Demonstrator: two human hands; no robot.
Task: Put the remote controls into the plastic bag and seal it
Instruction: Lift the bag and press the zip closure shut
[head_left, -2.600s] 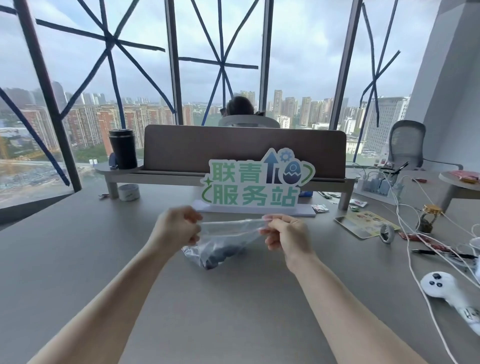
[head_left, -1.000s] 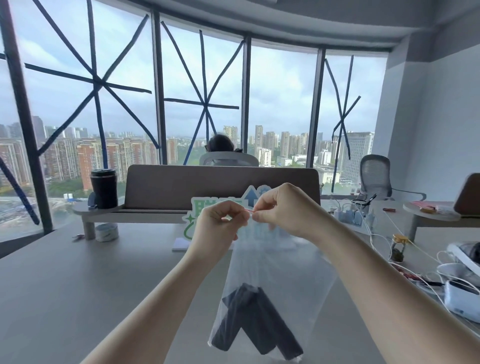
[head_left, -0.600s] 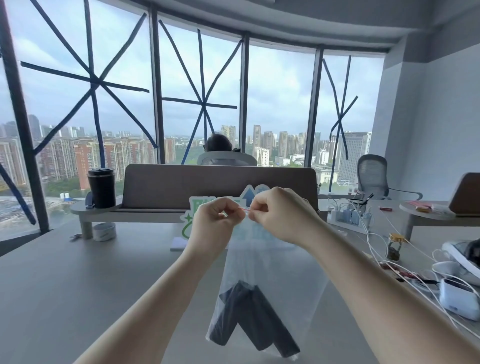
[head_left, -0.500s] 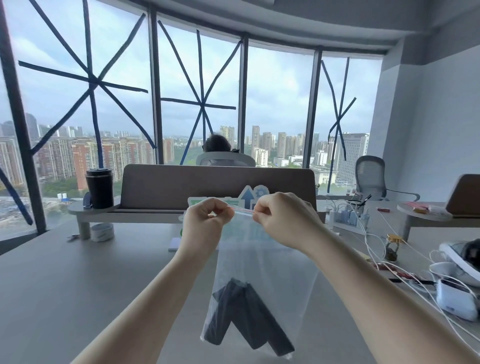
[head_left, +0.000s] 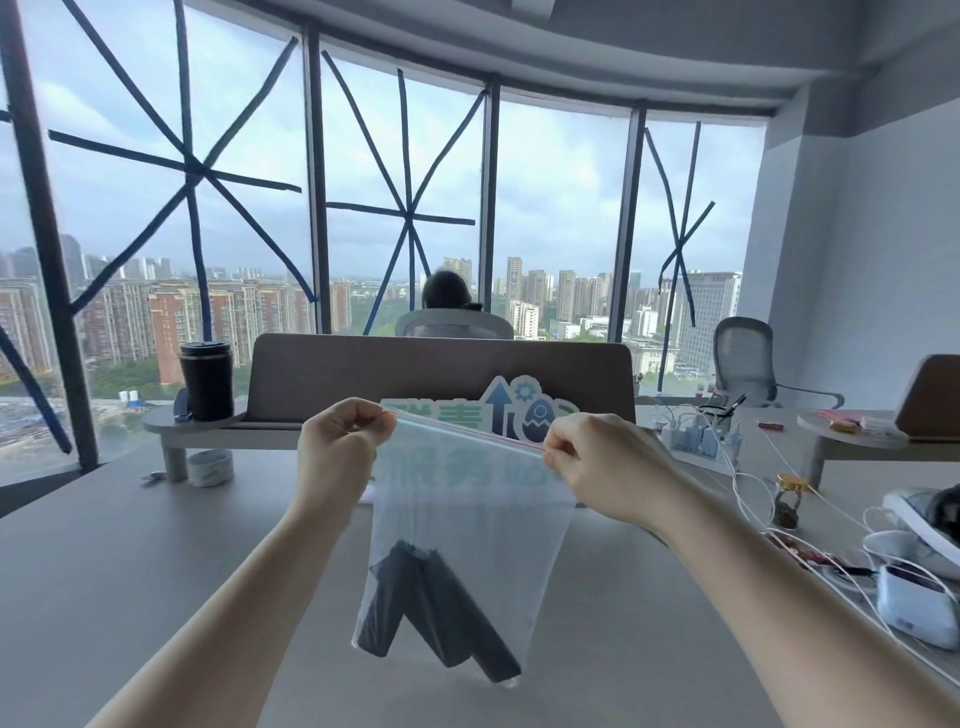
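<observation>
Desk (head_left: 156, 571): wide grey top, bare under the bag; cables, a charger and a small jar lie off to the right, well apart from the work.
Bag (head_left: 467, 530): clear plastic, held up above the desk by its top edge, hanging free and slightly slanted, lower toward the right.
Remotes (head_left: 431, 608): dark bars already inside, fanned out at the bottom of the bag, their weight pulling it taut.
Left hand (head_left: 343, 441): pinched shut on the left end of the top edge, thumb against curled fingers.
Right hand (head_left: 597, 462): pinched shut on the right end of the top edge.
Zip strip (head_left: 467, 431): thin line with a red trace, stretched straight between the two hands; whether it is fully pressed shut I cannot tell.
Step, as I judge it: sealing, the loading being done.
Doing it well: keep the strip taut and level, hold one end firm, and run the other thumb and finger along its whole length, pressing both tracks together.
Risk: a gap left mid-strip, or the remotes' weight popping a weak seal; check the ends last.
</observation>
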